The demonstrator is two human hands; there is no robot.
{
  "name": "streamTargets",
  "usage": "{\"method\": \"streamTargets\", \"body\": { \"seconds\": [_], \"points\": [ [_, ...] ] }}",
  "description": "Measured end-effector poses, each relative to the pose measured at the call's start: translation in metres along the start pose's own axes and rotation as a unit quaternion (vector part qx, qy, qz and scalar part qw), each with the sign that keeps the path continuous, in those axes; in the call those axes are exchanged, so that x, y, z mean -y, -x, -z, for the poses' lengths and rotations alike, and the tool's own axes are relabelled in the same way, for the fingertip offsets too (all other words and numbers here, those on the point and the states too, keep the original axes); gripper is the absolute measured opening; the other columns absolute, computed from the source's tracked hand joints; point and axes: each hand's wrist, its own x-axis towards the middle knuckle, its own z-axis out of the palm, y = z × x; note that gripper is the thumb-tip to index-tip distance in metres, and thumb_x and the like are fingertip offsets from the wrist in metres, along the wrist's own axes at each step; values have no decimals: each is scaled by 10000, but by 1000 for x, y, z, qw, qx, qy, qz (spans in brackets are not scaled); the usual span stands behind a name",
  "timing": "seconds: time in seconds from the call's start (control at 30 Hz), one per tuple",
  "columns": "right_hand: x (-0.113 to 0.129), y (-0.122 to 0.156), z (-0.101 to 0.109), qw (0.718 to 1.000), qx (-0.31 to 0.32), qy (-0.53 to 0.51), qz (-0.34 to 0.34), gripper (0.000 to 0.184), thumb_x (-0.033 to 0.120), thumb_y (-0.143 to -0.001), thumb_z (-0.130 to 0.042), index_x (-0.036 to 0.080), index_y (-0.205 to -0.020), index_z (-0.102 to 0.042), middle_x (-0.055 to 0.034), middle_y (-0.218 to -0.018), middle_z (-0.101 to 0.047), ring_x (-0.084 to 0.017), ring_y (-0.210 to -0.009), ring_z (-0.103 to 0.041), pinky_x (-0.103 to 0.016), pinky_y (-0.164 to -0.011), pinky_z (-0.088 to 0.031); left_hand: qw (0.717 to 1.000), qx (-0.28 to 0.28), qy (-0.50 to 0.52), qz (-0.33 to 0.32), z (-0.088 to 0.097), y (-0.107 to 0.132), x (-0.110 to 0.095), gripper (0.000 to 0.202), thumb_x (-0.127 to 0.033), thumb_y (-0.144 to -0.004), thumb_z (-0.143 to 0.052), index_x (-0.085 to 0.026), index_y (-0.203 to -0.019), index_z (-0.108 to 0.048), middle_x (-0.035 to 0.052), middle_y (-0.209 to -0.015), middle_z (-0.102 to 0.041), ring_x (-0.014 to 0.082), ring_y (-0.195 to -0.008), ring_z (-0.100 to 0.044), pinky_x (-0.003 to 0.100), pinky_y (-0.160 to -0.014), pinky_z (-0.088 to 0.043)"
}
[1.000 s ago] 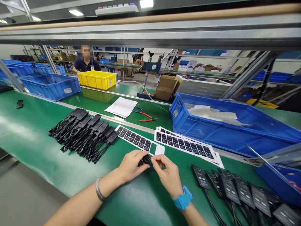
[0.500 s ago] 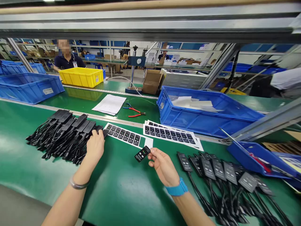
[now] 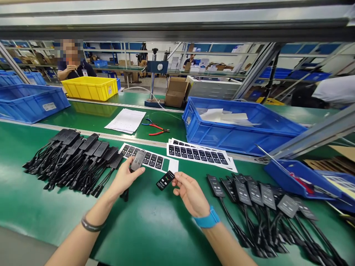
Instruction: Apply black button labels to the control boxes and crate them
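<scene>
My left hand (image 3: 124, 179) holds a black controller module (image 3: 138, 161) with its cable hanging down, just right of a row of unlabelled black modules with cables (image 3: 74, 157). My right hand (image 3: 190, 194) pinches a small black sticker label (image 3: 165, 180) by its corner above the green mat. Behind both hands lies a strip of label stickers (image 3: 148, 159), and a stack of full sticker sheets (image 3: 198, 154) sits further right. A row of labelled modules (image 3: 257, 194) lies to the right of my right hand.
A blue bin (image 3: 238, 133) with papers stands behind the sheets, and a smaller blue tray (image 3: 294, 177) to the right. Red pliers (image 3: 156, 128) and paper sheets (image 3: 125, 121) lie on the far belt. A yellow bin (image 3: 88, 88) and a person stand beyond, blue bins (image 3: 30, 101) at left.
My left hand left the label, reached to the pile of modules on the left and lifted one module toward the centre. My right hand kept the peeled label.
</scene>
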Motion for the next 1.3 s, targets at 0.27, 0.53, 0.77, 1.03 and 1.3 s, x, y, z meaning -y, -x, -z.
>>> {"method": "streamTargets", "body": {
  "seconds": [0.27, 0.53, 0.77, 1.03, 1.3],
  "points": [
    [0, 0, 0, 1000, -7, 10, 6, 307, 424, -641, -810, 190, -676, -613, 3, -677, -513, -148, -656, -485, -227, -463, -342, 945, 90, 265, 172, -29, 11, 9, 313, -312, -771, -770, -142, -940, -568, 106, -898, -707, 99, -665, -603, 216, -642, -501],
    [-1, 3, -3, 998, 0, 35, 44, 349, 490, -662, -799, 212, -734, -601, 12, -706, -513, -152, -674, -500, -224, -453, -400, 929, 159, 272, 193, -40, 24, 9, 462, -126, -743, -715, -142, -1173, -545, 98, -946, -714, 171, -805, -703, 298, -785, -562],
    [-2, 3, 0, 990, 7, 79, 116, 314, 453, -724, -774, 222, -732, -561, 47, -649, -469, -104, -535, -447, -219, -428, -387, 926, 215, 249, 186, -48, 34, 11, 539, -118, -716, -720, -161, -1220, -533, 106, -984, -713, 208, -857, -716, 313, -784, -555],
    [3, 10, -3, 969, 39, 194, 146, 295, 449, -777, -732, 199, -762, -578, 40, -643, -525, -73, -444, -446, -224, -428, -361, 900, 301, 256, 182, -49, 40, 10, 702, -119, -717, -762, -182, -1344, -454, 174, -1101, -706, 282, -968, -709, 415, -873, -544],
    [3, 12, -3, 965, 45, 213, 144, 299, 448, -772, -733, 185, -784, -592, 40, -623, -528, -74, -461, -451, -202, -422, -405, 890, 323, 264, 183, -48, 42, 8, 660, -138, -765, -749, -184, -1355, -458, 179, -1124, -699, 303, -1008, -699, 447, -901, -539]
  ]
}}
